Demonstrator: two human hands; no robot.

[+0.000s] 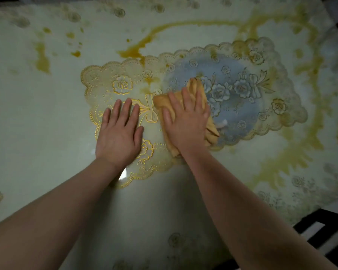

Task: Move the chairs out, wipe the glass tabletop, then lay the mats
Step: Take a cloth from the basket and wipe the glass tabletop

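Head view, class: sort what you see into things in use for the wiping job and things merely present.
In use:
right hand
orange cloth
left hand
gold mat
blue mat
glass tabletop

Merely present:
dark chair frame

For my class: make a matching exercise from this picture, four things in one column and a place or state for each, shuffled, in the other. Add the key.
1. left hand
2. right hand
3. orange cloth
4. yellow spill

A. lies on the tabletop beyond the mats
B. flat on the gold-patterned mat
C. under a hand, on the blue-centred mat
D. presses flat on the cloth

Pairs: 1-B, 2-D, 3-C, 4-A
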